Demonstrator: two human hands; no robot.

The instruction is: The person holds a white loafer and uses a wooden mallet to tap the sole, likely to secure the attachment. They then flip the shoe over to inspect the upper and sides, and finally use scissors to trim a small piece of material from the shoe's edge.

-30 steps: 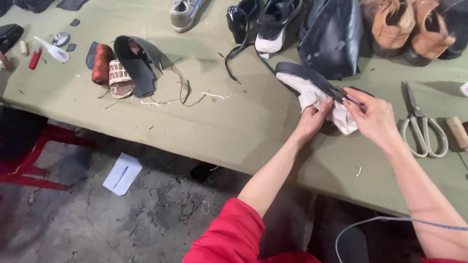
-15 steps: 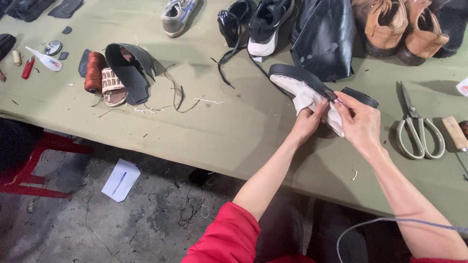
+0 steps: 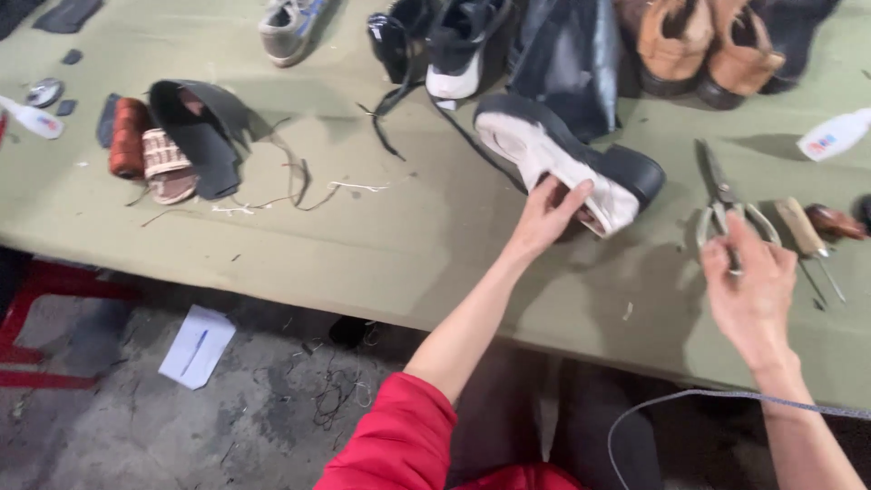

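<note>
A black shoe with a white sole [image 3: 562, 154] lies on its side on the green table [image 3: 363, 263]. My left hand [image 3: 544, 218] grips it at the sole's near edge, thumb on the white rubber. To the right, my right hand [image 3: 753, 295] reaches forward with its fingers closed around the handles of a pair of metal scissors [image 3: 717, 186]. The scissors lie on the table with their blades pointing away from me.
A wooden-handled awl [image 3: 803, 231] and a white bottle [image 3: 835, 136] lie right of the scissors. Thread spools [image 3: 127, 136] and a black leather piece [image 3: 204, 127] sit at left. Brown shoes [image 3: 699, 45], a black bag [image 3: 567, 63] and sneakers [image 3: 454, 45] line the back. A red stool [image 3: 45, 299] stands below.
My right hand has let go of the shoe and moved right to the scissors. My left hand still holds the shoe.
</note>
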